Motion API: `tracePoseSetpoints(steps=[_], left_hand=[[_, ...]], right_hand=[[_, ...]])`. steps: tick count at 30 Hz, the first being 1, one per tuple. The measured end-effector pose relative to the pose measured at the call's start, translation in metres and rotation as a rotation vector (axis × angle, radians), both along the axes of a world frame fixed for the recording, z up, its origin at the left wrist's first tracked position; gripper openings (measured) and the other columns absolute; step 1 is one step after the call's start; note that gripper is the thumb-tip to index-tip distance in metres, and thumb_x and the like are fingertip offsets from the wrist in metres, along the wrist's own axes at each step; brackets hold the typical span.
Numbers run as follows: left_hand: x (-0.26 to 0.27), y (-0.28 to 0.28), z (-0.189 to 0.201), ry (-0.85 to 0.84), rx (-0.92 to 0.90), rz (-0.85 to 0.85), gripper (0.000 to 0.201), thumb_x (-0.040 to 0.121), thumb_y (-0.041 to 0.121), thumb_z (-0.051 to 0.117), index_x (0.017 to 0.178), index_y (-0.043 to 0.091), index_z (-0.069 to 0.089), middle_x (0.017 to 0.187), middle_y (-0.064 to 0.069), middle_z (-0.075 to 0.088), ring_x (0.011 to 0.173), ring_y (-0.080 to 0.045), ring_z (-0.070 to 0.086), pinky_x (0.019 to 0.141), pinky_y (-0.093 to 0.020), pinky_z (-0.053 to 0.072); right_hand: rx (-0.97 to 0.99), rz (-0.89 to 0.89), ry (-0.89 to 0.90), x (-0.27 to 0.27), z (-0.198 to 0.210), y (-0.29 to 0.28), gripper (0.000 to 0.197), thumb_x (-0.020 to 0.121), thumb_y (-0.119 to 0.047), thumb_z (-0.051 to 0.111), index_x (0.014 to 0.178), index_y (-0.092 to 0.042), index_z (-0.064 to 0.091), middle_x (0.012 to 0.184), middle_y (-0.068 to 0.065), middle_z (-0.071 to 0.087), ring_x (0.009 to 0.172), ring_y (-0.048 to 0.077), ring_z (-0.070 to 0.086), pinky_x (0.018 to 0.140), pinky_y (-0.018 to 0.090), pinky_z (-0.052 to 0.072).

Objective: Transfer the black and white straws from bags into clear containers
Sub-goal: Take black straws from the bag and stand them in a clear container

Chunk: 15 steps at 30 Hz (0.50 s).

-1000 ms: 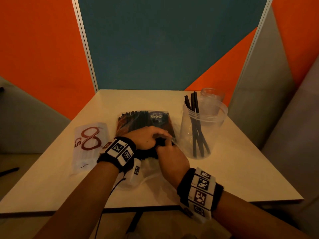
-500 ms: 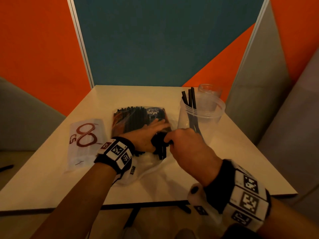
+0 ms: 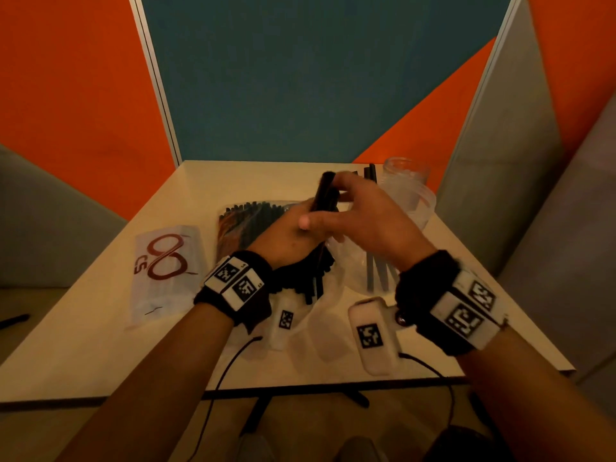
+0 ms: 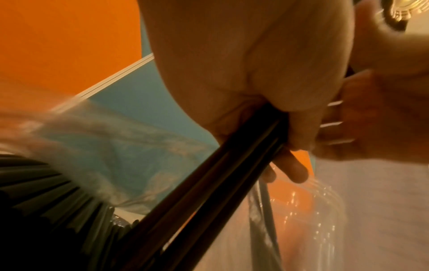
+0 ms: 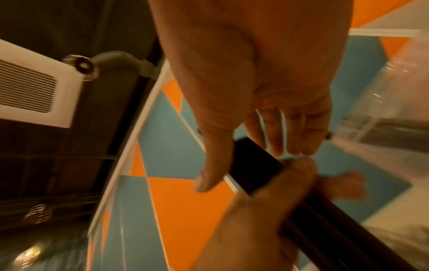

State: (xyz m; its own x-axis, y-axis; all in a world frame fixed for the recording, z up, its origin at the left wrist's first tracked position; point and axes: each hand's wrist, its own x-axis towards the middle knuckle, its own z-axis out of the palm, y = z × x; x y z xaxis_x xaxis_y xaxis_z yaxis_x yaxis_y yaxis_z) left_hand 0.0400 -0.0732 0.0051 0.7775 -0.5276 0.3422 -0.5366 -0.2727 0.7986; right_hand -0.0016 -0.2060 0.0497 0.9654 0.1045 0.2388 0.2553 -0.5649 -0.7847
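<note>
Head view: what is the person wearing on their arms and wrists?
Both forearms are bare, with no sleeves. Each wrist carries a black band topped by white blocks printed with black square code markers. A white camera pod with its own marker hangs under each wrist, and a thin black cable trails from each towards the person.

Walls: partition panels [image 3: 300,78] in teal and orange, joined by pale metal strips — the colours meet along a slanted edge at the right.
Side panel: a grey divider [image 3: 500,145] stands at the right, just beside the table.
Table: pale cream top [image 3: 83,345] with a dark front edge, on a dark base.
Seating: grey upholstery [image 3: 40,228] at the left.
Light: dim, warm — everything tinted amber.
Ceiling: dark, with a white vent [image 5: 30,91] and a grey pipe [image 5: 116,58].
</note>
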Motion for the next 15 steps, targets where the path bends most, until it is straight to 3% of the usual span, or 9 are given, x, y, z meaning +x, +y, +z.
tracePoseSetpoints(steps=[3, 6, 8, 12, 15], left_hand=[[-0.001, -0.006, 0.009, 0.056, -0.11, 0.009, 0.011, 0.096, 0.011, 0.05, 0.103, 0.016, 0.057, 0.089, -0.002, 0.067, 0.077, -0.002, 0.066, 0.066, -0.013, 0.051], [0.001, -0.011, 0.007, 0.157, -0.239, 0.002, 0.03, 0.093, 0.011, 0.056, 0.123, 0.014, 0.052, 0.109, -0.009, 0.067, 0.096, -0.017, 0.068, 0.081, -0.027, 0.056], [0.003, -0.013, 0.0, 0.186, -0.255, 0.017, 0.033, 0.09, 0.01, 0.06, 0.122, 0.014, 0.054, 0.11, -0.006, 0.068, 0.098, -0.016, 0.068, 0.084, -0.03, 0.056], [0.005, -0.01, -0.018, 0.232, -0.121, 0.001, 0.034, 0.084, 0.008, 0.067, 0.114, 0.021, 0.057, 0.101, 0.005, 0.069, 0.09, -0.006, 0.067, 0.077, -0.021, 0.054], [0.007, -0.006, -0.028, 0.308, 0.001, -0.03, 0.029, 0.08, 0.014, 0.074, 0.107, 0.014, 0.064, 0.101, -0.008, 0.07, 0.092, -0.018, 0.068, 0.087, -0.034, 0.055]], right_hand=[[0.216, 0.078, -0.039, 0.011, -0.007, 0.007, 0.038, 0.08, -0.032, 0.074, 0.11, -0.014, 0.061, 0.1, -0.006, 0.063, 0.08, 0.004, 0.06, 0.065, 0.017, 0.046], [0.424, 0.069, -0.076, 0.018, -0.008, 0.009, 0.023, 0.087, -0.023, 0.067, 0.103, -0.007, 0.06, 0.092, -0.004, 0.066, 0.087, 0.009, 0.065, 0.075, 0.022, 0.052], [0.446, 0.032, -0.107, 0.02, -0.014, 0.01, 0.021, 0.089, -0.022, 0.064, 0.101, -0.005, 0.058, 0.087, -0.001, 0.065, 0.084, 0.01, 0.064, 0.074, 0.024, 0.052], [0.477, -0.018, -0.07, 0.022, -0.033, 0.014, 0.016, 0.091, -0.02, 0.06, 0.101, -0.007, 0.055, 0.089, 0.005, 0.068, 0.085, 0.013, 0.066, 0.079, 0.026, 0.054], [0.604, -0.012, -0.097, 0.023, -0.034, 0.012, 0.017, 0.093, -0.018, 0.058, 0.106, -0.009, 0.051, 0.092, 0.005, 0.07, 0.087, 0.007, 0.068, 0.078, 0.019, 0.054]])
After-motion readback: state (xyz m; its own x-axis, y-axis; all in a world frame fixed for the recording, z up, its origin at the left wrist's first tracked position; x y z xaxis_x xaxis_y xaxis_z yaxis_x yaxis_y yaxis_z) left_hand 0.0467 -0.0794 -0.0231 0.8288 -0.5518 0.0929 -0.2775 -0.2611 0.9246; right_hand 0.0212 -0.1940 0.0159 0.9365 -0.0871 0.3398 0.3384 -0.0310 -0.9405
